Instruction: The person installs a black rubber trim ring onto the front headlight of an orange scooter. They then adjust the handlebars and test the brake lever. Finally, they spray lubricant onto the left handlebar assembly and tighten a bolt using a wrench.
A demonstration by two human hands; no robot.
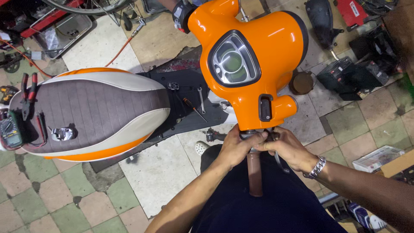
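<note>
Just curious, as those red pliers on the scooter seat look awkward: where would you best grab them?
Grip the pliers by the two red handles, from above. They lie flat on the seat with handles pointing away from the meter, clear on both sides, and the jaws end is narrower.

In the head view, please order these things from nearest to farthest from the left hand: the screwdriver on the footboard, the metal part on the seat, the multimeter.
From the left hand:
1. Screwdriver, up-left on the black footboard.
2. Metal part, far left on the brown seat.
3. Multimeter, at the seat's left end, by the picture's edge.
</note>
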